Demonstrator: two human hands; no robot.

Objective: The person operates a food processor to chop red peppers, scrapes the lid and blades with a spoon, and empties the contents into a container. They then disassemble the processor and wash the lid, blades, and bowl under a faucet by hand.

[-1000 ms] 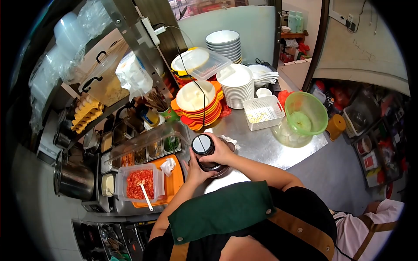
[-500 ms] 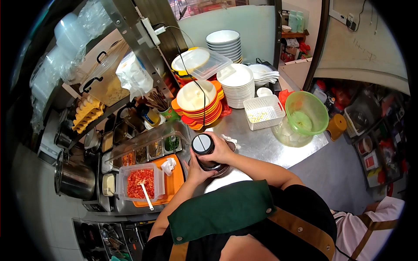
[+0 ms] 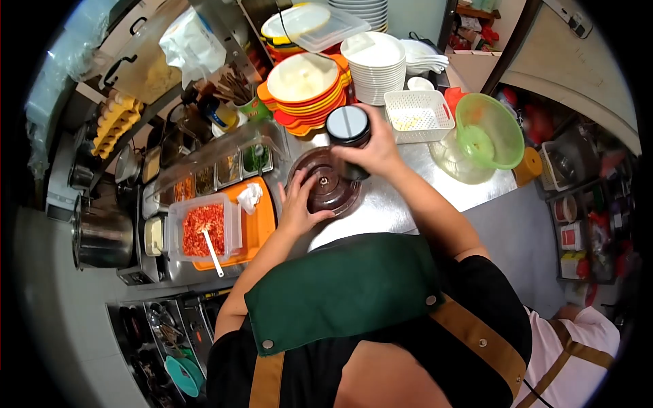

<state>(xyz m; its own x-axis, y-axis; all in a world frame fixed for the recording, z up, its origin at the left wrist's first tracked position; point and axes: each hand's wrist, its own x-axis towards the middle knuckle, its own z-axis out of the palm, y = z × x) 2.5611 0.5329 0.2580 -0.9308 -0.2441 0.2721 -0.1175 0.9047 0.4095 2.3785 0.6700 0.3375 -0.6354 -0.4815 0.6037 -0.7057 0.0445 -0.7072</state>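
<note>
Standing leftmost: tub of red chopped food. Left hand: grip spread wide on dark round bowl; even pressure advisable, bowl steady on table. Black unit over bowl's right side, contact unclear; right hand holding it, best kept upright, centre fitting unscraped.

Grey floor beside shiny counter

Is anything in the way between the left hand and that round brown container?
Nothing visible: the left hand touches the round brown container. The black device, in the right hand, hides part of it here.
</note>
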